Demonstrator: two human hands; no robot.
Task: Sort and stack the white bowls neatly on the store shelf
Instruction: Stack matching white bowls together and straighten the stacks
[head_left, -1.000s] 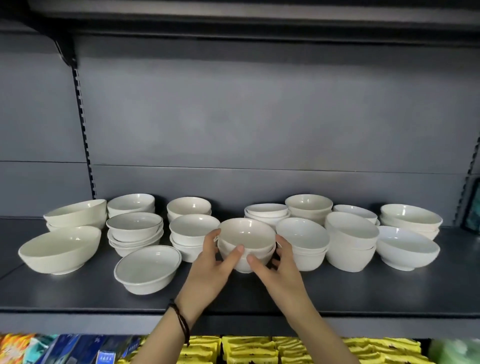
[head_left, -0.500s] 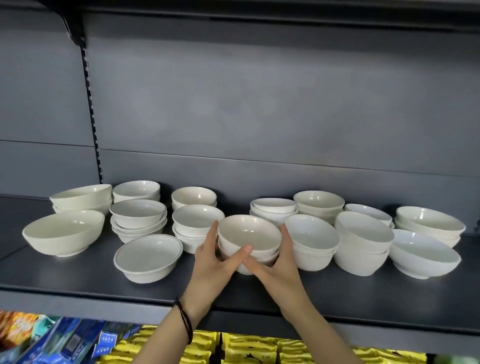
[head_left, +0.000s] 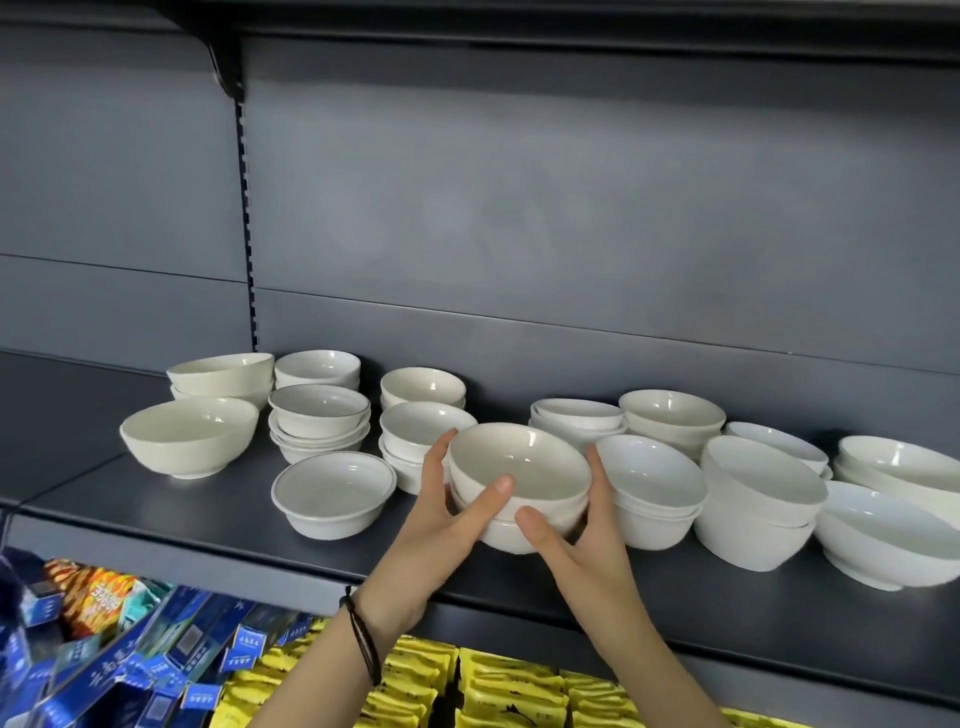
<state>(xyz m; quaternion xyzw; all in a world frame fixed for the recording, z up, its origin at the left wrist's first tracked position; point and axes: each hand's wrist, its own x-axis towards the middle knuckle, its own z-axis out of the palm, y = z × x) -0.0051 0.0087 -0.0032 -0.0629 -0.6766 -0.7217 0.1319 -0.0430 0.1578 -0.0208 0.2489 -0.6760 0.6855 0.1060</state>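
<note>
A short stack of white bowls sits at the middle of the dark grey shelf. My left hand grips its left side, thumb across the front wall. My right hand grips its right side, thumb under the rim. Whether the stack touches the shelf or is lifted I cannot tell. Other white bowls stand around: a single rimmed bowl front left, a large bowl far left, a stack just right of my hands.
More bowl stacks line the back of the shelf, such as one at the left and wide ones at far right. Below the shelf lie blue boxes and yellow packets.
The view has shifted right and closer. Both hands stay around the middle stack, which now sits a little nearer the shelf's front edge and tilts slightly toward me.
</note>
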